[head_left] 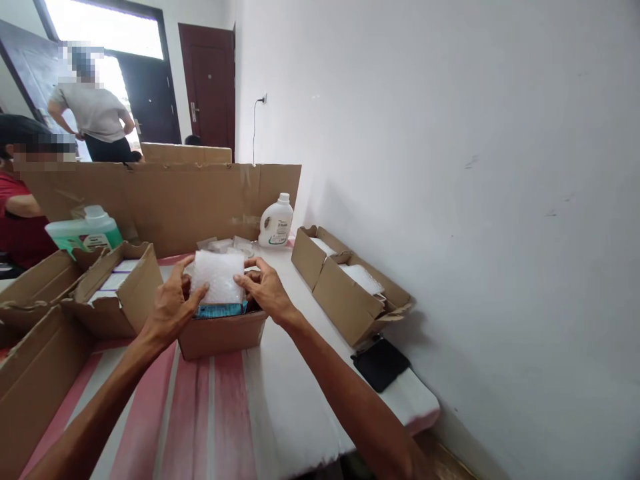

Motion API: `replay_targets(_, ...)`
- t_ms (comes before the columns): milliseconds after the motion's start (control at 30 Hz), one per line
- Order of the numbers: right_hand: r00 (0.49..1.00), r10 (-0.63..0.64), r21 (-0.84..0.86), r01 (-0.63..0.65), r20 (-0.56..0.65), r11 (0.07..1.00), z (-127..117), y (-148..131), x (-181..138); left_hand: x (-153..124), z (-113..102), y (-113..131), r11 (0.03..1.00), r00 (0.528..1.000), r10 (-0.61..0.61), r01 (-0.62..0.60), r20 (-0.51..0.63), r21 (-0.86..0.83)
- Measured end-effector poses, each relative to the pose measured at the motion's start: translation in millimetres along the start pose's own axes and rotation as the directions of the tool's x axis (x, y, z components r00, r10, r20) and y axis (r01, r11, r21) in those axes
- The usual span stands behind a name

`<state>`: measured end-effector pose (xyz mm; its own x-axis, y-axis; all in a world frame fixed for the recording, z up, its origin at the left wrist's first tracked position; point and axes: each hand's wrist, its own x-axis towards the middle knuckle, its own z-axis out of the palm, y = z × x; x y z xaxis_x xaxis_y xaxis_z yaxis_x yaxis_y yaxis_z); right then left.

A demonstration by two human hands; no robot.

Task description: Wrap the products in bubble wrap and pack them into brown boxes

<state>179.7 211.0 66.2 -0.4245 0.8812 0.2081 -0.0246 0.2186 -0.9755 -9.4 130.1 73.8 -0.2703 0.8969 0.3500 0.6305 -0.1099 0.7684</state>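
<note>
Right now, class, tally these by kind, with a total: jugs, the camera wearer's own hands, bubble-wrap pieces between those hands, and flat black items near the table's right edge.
Jugs, green jug and white jug: 2
Wearer's hands, left hand and right hand: 2
Bubble-wrap piece: 1
Flat black item: 1
Total: 6

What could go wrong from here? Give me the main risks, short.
1. The bubble wrap is pinched only at its sides by the left hand and right hand, so it might slip.
2. The blue pack sits right below it and could catch or get squashed.
3. The black flat item lies near the table edge and might get knocked off.
</note>
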Motion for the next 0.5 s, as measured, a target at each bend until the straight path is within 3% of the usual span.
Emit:
replay_targets(100, 1.0, 0.029, -0.358, -0.026, 0.003, 0.933, 0.9, 8.7, 4.2, 0.8, -3.2, -15.2, 0.935, 0.98, -0.074, 0.003, 0.186, 0.356)
replay_targets(167, 0.991, 0.115, -0.633, -0.042, 0.074, 0.773, -0.2, 7.7, 5.2, 0.0, -1.2, -18.0, 0.825, 0.945, -0.155, -0.035, 0.287, 0.563)
replay_targets(233, 0.969, 0.207, -0.788, -0.018, 0.139, 0.615, 0.1, 4.4, 8.0, 2.0, 1.5, -15.5, 0.746, 0.907, -0.224, -0.076, 0.357, 0.662)
replay_targets(367, 0.95, 0.263, -0.857, 0.008, 0.166, 0.515, 6.6, 1.0, 19.5, 12.3, 5.2, -5.6, 0.735, 0.875, -0.23, -0.131, 0.426, 0.665)
replay_targets(500, 0.955, 0.242, -0.876, 0.033, 0.17, 0.482, 14.8, 6.9, 30.1, 18.9, 8.9, -3.1, 0.704, 0.891, -0.231, -0.124, 0.391, 0.699)
